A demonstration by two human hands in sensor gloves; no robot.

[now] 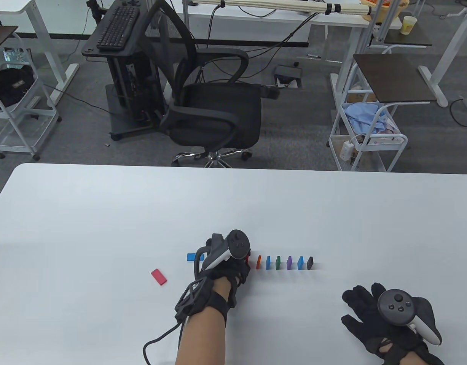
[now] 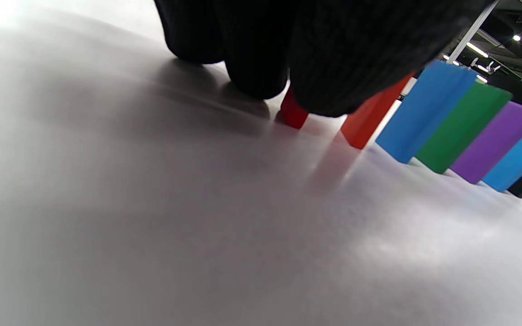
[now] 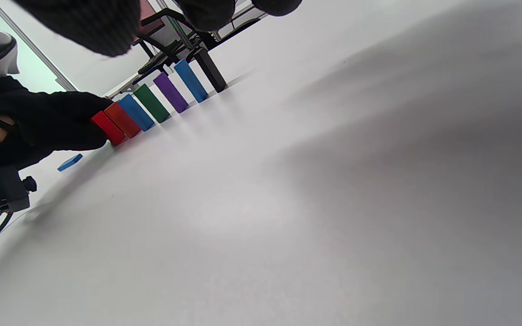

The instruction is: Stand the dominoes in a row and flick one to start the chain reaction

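Observation:
A row of dominoes stands on the white table (image 1: 104, 213): red (image 1: 248, 259), orange (image 1: 258, 262), blue (image 1: 268, 262), green (image 1: 278, 262), purple (image 1: 289, 262), blue (image 1: 300, 262) and black (image 1: 310, 262). My left hand (image 1: 244, 263) pinches the red domino (image 2: 293, 113) at the row's left end; it stands on the table close to the orange one (image 2: 369, 118). My gloved fingers (image 2: 324, 54) cover its top. My right hand (image 1: 364, 308) lies flat and open on the table, nearer to me than the black end and holding nothing.
A blue domino (image 1: 190, 257) lies flat just left of my left hand. A red domino (image 1: 158, 276) lies flat further left. Beyond the table's far edge stand a black office chair (image 1: 214, 110) and white carts (image 1: 366, 140).

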